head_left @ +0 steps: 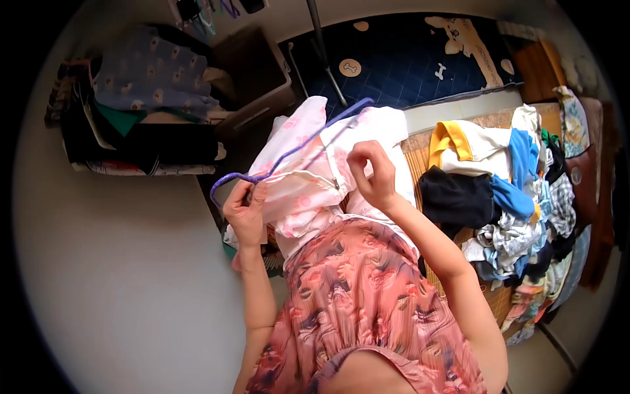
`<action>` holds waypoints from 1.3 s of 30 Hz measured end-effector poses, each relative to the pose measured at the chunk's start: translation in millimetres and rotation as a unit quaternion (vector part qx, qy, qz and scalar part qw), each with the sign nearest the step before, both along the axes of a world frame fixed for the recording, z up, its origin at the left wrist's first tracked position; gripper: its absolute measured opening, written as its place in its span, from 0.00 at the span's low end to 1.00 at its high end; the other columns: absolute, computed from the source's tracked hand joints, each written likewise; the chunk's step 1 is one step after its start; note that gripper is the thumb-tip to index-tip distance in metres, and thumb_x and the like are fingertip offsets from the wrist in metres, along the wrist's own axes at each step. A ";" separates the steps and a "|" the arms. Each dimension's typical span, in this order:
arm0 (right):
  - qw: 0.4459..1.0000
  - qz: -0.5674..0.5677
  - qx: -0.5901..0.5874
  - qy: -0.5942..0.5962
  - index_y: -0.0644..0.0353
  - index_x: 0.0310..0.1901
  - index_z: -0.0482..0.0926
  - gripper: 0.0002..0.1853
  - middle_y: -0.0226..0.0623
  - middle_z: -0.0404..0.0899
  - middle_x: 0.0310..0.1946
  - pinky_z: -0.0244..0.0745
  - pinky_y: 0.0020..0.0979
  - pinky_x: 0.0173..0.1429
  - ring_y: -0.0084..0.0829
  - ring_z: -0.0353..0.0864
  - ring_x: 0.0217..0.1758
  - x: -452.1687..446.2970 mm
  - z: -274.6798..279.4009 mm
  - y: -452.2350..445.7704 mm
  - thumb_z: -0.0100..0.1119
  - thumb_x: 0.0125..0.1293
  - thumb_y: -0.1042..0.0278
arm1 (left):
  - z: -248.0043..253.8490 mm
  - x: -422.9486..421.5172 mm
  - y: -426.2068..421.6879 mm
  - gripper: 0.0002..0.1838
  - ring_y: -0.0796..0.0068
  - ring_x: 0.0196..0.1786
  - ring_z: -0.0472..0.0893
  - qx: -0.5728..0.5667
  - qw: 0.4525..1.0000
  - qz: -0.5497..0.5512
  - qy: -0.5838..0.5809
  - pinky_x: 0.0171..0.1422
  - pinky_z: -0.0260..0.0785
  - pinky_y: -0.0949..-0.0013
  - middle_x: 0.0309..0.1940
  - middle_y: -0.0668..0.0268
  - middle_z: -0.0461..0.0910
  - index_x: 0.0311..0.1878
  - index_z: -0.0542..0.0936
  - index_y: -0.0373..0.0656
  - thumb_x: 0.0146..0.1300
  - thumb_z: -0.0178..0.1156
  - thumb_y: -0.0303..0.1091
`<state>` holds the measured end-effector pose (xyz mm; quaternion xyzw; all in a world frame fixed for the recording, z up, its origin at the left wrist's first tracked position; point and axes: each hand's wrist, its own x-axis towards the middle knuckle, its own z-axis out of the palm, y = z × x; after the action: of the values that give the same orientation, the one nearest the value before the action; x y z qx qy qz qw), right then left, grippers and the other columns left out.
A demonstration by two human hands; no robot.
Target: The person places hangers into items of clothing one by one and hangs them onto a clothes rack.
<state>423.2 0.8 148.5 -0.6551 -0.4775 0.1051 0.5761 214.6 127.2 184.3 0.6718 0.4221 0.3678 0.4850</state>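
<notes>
A thin, bent purple hanger (306,141) slants across a white, pink-printed cloth garment (298,209), which is spread over the lap at the middle of the scene. The left hand (245,213) has its thumb and fingers closed on the hanger near its left end, with the garment's edge right beside them. The right hand (375,174) is curled above the garment's right part (whether its bent fingers grip anything, I cannot tell). At far left stands an open, rectangular brown-grey plastic bin (266,107), its interior in deep shadow. A crumpled beige cloth (220,82) shows at the bin's left side; whether it lies inside or against it is unclear. Just left of the bin, a blue-grey printed cloth (154,69) lies over folded black cloth (174,143), a strip of green fabric (121,118) between them; what supports this stack is hidden. To the right, a tan woven mat (413,154) bears a loose heap: a white garment with yellow trim (482,154), a black cloth piece (459,197), bright blue fabric (522,157) and crumpled grey-white clothes (510,235).
</notes>
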 end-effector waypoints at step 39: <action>0.960 -0.049 -0.055 0.269 0.60 0.39 0.85 0.12 0.26 0.79 0.24 0.67 0.15 0.27 0.13 0.73 0.25 162.3 85.2 37.9 0.56 0.65 0.62 | 51.1 54.7 95.9 0.10 0.87 0.27 0.60 0.227 0.965 -0.077 -0.110 0.30 0.52 0.81 0.23 0.76 0.64 0.29 0.73 0.35 0.60 0.65 0.26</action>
<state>585.5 38.7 233.7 -0.6559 -0.2660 0.2754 0.6505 269.3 223.1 235.4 0.7501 0.2180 0.4872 0.3904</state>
